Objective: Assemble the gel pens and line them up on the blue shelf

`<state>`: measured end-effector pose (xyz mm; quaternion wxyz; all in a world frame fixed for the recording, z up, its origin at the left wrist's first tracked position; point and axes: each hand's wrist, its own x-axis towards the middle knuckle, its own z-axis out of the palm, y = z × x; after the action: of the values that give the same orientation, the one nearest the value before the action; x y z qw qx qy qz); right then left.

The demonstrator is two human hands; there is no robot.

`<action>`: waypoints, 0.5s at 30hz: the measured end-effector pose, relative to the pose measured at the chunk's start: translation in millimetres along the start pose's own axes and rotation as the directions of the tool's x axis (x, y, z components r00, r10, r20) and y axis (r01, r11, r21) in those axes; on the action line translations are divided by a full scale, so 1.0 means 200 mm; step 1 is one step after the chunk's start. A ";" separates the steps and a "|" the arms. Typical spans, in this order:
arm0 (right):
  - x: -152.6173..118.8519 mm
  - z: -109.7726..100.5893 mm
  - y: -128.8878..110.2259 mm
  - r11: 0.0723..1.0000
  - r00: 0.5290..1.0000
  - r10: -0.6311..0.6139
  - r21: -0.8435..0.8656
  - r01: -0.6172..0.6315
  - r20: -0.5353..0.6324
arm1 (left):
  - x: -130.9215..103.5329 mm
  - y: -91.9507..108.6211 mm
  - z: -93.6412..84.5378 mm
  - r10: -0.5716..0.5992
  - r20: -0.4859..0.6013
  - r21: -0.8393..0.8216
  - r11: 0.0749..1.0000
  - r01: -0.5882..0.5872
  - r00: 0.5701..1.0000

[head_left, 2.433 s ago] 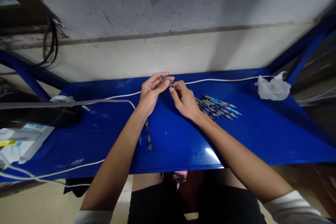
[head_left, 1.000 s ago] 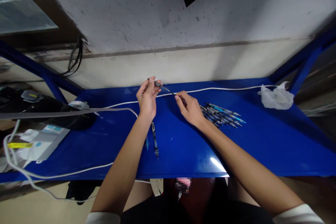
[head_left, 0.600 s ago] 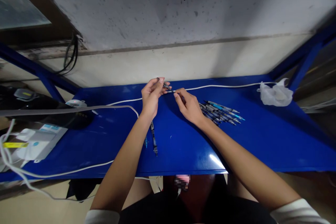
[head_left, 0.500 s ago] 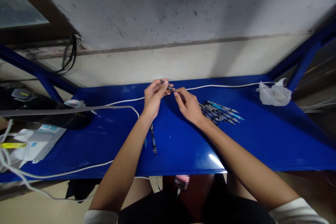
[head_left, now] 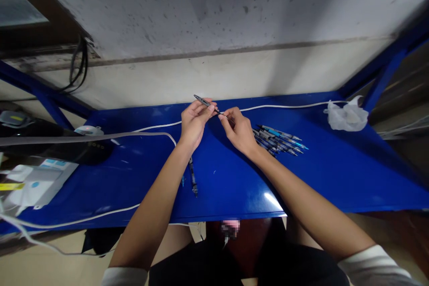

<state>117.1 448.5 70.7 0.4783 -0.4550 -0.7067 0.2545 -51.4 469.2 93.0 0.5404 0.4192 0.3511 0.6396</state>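
Observation:
A dark pen is held slanted above the back of the blue table, its upper-left end sticking out past my left hand. The fingers of that hand are closed round the pen. My right hand pinches the thin lower-right end between thumb and fingers. Just right of it lies a pile of several pens, mostly clear and dark with some light blue. Another pen rests by my left forearm, with a blue-tipped one partly hidden beside it.
A white plastic bag sits at the table's back right. White cables cross the blue table. On the left are a black device and white adapters. The wall stands behind.
The pen now sticks out farther to the upper left of my left hand. Both hands stay close together, and the whole view has shifted slightly.

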 end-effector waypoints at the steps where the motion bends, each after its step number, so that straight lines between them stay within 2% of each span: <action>1: 0.00 0.00 0.00 1.000 1.000 0.000 0.002 0.000 0.001 | 0.01 0.00 -0.01 0.014 -0.034 -0.018 1.000 -0.015 0.999; 4: 0.00 0.00 0.00 1.000 1.000 0.001 0.001 -0.001 -0.004 | 0.05 0.02 -0.07 0.062 -0.145 -0.063 0.995 -0.072 0.988; 7: 0.00 0.00 0.01 1.000 1.000 0.002 0.001 -0.002 -0.005 | 0.08 0.03 -0.12 0.089 -0.208 -0.090 0.990 -0.110 0.974; 10: 0.00 0.00 0.00 1.000 1.000 0.003 0.002 -0.003 0.001 | 0.08 0.03 -0.12 0.091 -0.207 -0.092 0.989 -0.112 0.974; 15: 0.00 0.00 -0.01 1.000 1.000 0.003 0.011 -0.003 0.001 | 0.05 0.02 -0.07 0.067 -0.148 -0.093 0.992 -0.082 0.987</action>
<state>116.2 448.2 71.5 0.4800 -0.4534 -0.7048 0.2594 -66.9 478.8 93.4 0.5092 0.3573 0.3412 0.7047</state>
